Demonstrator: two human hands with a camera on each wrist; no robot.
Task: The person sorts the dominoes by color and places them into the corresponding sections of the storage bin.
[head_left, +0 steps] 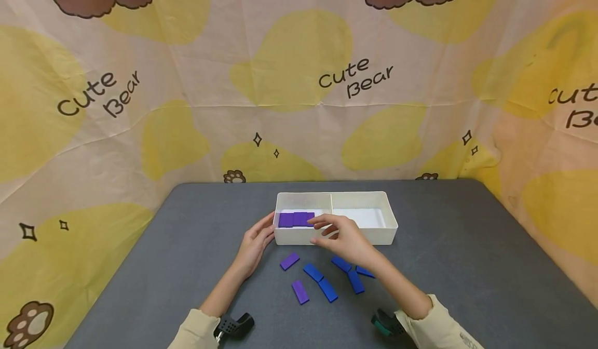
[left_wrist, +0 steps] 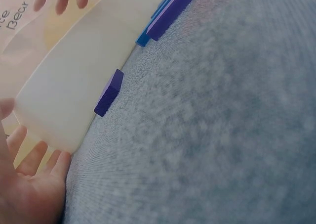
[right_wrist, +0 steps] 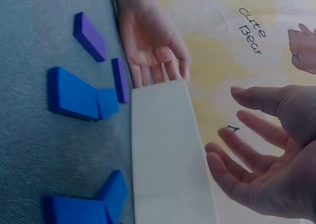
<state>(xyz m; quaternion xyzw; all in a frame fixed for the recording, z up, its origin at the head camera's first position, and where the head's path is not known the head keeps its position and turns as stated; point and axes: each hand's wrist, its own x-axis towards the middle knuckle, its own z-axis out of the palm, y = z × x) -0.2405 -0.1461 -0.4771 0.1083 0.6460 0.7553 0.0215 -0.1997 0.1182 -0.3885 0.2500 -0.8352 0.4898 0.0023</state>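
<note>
A white two-compartment box stands on the table, with several purple blocks side by side in its left compartment. My left hand rests its extended fingers against the box's left end. Over the front wall hovers my right hand, its fingertips near the rightmost purple block inside. In the right wrist view the right hand's fingers are loosely bent and hold nothing. Before the box lie two loose purple blocks, one nearer the box and one closer to me.
Several blue blocks lie flat in front of the box, some partly below the right forearm. The right compartment shows its white floor. A patterned cloth hangs behind the grey table. Black wrist devices sit at both cuffs.
</note>
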